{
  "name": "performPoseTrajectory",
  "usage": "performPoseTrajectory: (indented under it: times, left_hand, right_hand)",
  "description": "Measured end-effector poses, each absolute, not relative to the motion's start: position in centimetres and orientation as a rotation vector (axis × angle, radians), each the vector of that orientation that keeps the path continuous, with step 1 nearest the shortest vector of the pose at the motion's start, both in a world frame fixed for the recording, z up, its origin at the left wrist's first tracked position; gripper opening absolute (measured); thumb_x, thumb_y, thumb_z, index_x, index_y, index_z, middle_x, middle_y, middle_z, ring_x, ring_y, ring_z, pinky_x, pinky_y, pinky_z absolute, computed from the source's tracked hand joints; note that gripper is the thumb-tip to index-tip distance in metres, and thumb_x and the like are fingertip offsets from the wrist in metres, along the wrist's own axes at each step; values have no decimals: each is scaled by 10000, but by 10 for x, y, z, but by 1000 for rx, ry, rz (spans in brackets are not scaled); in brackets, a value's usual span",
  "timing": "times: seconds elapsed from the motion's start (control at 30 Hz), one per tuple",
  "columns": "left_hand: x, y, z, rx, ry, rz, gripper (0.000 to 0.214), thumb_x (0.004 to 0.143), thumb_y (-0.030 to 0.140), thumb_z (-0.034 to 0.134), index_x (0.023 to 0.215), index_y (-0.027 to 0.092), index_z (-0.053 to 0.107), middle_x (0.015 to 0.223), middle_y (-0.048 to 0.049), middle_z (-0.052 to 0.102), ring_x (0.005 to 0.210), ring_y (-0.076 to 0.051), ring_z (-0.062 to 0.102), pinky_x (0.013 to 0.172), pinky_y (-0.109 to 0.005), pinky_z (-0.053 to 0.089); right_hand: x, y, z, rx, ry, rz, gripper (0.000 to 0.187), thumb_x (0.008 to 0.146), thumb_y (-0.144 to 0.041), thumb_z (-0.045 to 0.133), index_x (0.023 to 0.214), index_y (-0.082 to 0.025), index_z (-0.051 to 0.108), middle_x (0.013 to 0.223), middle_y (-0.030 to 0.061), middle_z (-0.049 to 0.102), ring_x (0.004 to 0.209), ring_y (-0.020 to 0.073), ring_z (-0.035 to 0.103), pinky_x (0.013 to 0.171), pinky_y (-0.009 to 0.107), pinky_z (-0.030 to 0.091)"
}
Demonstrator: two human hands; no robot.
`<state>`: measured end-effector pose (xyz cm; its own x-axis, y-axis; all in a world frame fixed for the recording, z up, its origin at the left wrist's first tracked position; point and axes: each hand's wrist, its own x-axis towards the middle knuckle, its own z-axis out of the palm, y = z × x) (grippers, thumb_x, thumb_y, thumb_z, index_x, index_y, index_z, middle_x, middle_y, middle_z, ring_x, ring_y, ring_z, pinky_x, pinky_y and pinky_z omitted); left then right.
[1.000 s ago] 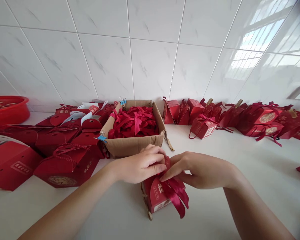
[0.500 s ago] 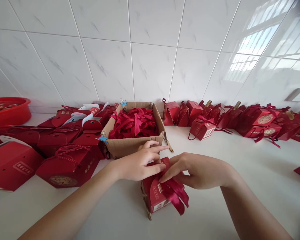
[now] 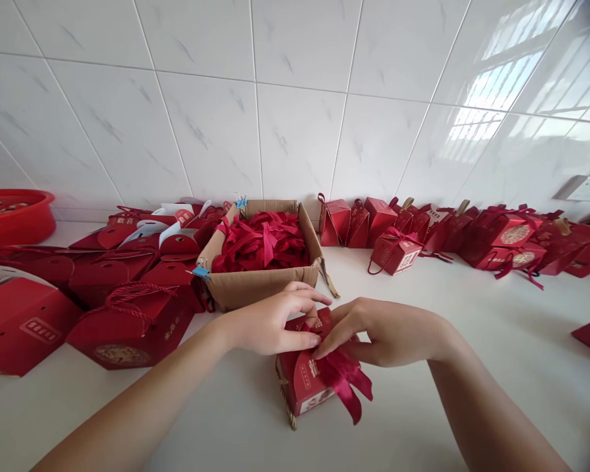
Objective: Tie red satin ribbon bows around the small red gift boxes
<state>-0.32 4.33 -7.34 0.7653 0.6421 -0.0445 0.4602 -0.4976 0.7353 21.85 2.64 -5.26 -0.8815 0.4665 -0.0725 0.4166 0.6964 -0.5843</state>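
Observation:
A small red gift box [image 3: 299,383] with gold print lies on the table in front of me, a twisted gold cord hanging at its left edge. Dark red satin ribbon [image 3: 345,387] crosses its top, with loose ends trailing over the near right side. My right hand [image 3: 388,331] reaches in from the right, its thumb and fingers closed on the ribbon at the box top. From the left, my left hand [image 3: 270,321] bends its index finger down beside its thumb at the same spot, pinching the ribbon. Fingers partly hide the ribbon's middle.
Behind the hands stands an open cardboard box [image 3: 255,288] of red ribbons, with blue binder clips. Red gift boxes [image 3: 128,334] crowd the left; a ribbon-tied box [image 3: 397,252] and several others line the tiled wall at right. A red basin [image 3: 22,219] sits far left.
My left index finger has curled down toward the box top, and its outstretched fingers have drawn in. My right hand and the gift box stay nearly in place.

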Motion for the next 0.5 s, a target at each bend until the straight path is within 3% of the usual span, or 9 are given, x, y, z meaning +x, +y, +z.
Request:
performPoseTrajectory:
  times: [0.2,0.3,0.5]
  left_hand:
    - [-4,46,-71,2172,813,306,229,820,387,583,657,226,574,1340,1,519,1347,-247,311,1086,-420,336]
    - [-4,47,-69,2143,740,298,169,797,333,617,669,227,584,1358,17,510,1343,-238,324,1092,-410,333]
    - [-6,45,-70,2147,840,271,121,782,384,636,768,265,627,1427,45,441,1401,-235,212,1103,-419,315]
  right_hand:
    - [220,27,-52,-706,-2810,960,517,779,29,421,1138,-238,681,1088,0,703,913,131,641,754,214,468]
    - [220,27,-53,-704,-2809,971,544,779,31,420,1163,-267,664,1110,-8,697,936,135,643,777,224,471]
    - [220,26,-52,-725,-2802,958,528,776,29,427,1139,-260,679,1083,1,707,928,138,644,777,223,473]
